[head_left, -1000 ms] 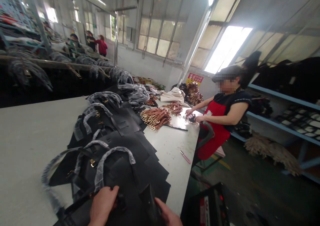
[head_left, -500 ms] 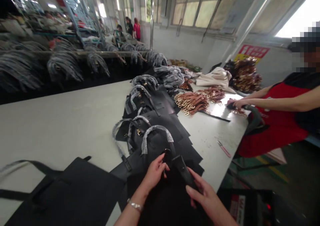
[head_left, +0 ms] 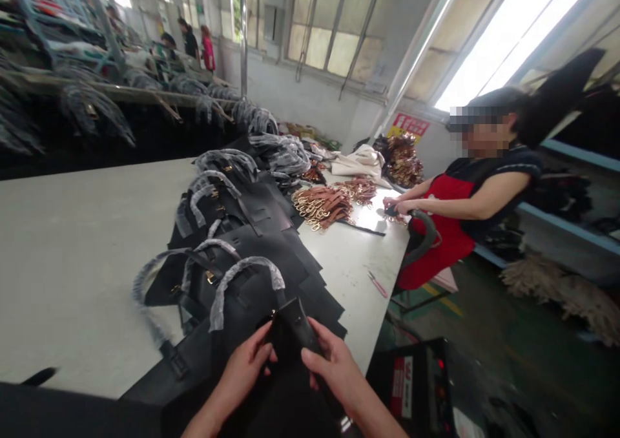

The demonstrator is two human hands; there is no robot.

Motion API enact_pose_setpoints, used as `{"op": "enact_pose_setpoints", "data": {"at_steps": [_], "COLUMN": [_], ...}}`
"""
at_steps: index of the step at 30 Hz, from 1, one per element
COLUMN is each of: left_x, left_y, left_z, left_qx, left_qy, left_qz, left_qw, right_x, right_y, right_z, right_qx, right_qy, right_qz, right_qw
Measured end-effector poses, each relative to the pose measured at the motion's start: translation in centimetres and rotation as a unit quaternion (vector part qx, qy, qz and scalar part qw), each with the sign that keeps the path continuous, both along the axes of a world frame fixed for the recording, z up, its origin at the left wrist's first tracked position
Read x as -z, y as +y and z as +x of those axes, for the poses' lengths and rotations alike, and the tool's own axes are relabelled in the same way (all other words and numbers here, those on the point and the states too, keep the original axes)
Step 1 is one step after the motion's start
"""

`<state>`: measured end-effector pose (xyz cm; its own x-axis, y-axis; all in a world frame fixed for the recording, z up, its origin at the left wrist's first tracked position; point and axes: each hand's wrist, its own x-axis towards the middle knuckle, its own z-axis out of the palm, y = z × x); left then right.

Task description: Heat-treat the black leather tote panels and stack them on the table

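Low over the black leather panels, my left hand pinches a narrow black strap end with a small shiny metal spot at its tip. My right hand grips a wider black leather strap, its squared end pointing up and away from me. The two strap ends sit close together; whether they touch I cannot tell. Just beyond them, a handle wrapped in clear plastic arches over a stack of black leather bag panels. Dark material below my hands blends together, hiding where the straps lead.
Brown straps with gold clasps lie in a pile on the white table. Red-handled snips rest near its right edge. A co-worker in a red apron handles small pieces across the corner. A black machine stands lower right.
My view has swung to the right, bringing more of the co-worker into sight. My hands have drawn closer together, and the two strap ends now nearly meet.
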<state>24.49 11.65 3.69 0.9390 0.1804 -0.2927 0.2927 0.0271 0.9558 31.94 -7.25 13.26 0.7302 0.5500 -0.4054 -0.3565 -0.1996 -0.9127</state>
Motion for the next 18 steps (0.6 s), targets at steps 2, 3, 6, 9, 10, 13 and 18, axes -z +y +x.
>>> {"op": "enact_pose_setpoints", "data": {"at_steps": [2,3,6,9,10,13,18], "left_x": [0.2,0.4,1.9,3.8,4.2,3.7,0.3], "left_y": [0.2,0.4,1.5,2.8,3.1,3.3,2.2], "left_z": [-0.7,-1.2,-3.7,-5.7,-6.1,-6.3,-7.1], "left_qx": [-0.051,-0.093,-0.193,-0.198,-0.194,-0.206,-0.248], "left_qy": [-0.012,-0.019,0.019,0.083,0.096,0.155,0.178], "left_qz": [0.108,0.184,0.402,0.461,0.45,0.372,0.244], "left_qw": [0.993,0.978,0.895,0.861,0.867,0.892,0.92], "right_x": [0.4,0.7,1.7,2.9,3.2,3.9,5.7], "right_y": [-0.7,-1.1,-2.9,-4.5,-4.9,-5.8,-7.6], "right_z": [0.2,0.3,0.2,0.0,-0.2,-0.9,-2.0], "right_qx": [0.02,0.029,0.047,0.059,0.063,0.074,0.042], "right_qy": [-0.004,-0.005,-0.011,-0.021,-0.025,-0.033,-0.005], "right_qz": [-0.004,-0.005,-0.01,-0.028,-0.036,-0.064,-0.112], "right_qw": [1.0,1.0,0.999,0.998,0.997,0.995,0.993]}}
